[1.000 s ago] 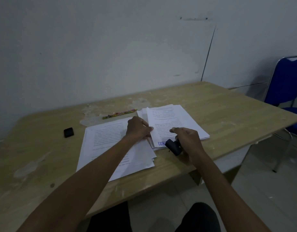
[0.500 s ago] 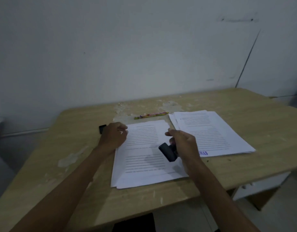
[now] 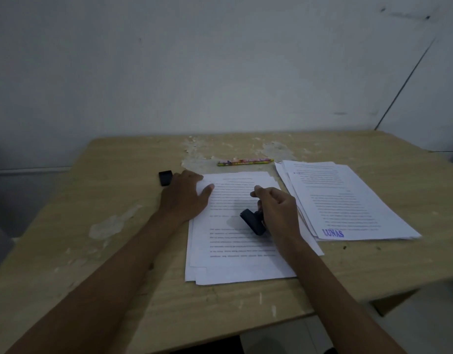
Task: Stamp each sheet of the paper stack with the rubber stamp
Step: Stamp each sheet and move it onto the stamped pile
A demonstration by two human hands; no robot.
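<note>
Right hand (image 3: 279, 213), fingers clamped on the rubber stamp (image 3: 253, 222), is hovering over the unstamped stack (image 3: 235, 251) while the flat left hand (image 3: 187, 198) is steadying it; one stamped pile (image 3: 348, 203) is already lying aside.

Both forearms reach forward from the lower edge of the view, bare to the wrist. The left hand (image 3: 184, 198) lies palm down with fingers straight and thumb spread. The right hand (image 3: 276, 210) is curled, knuckles up, fingers bent in a grip.
</note>
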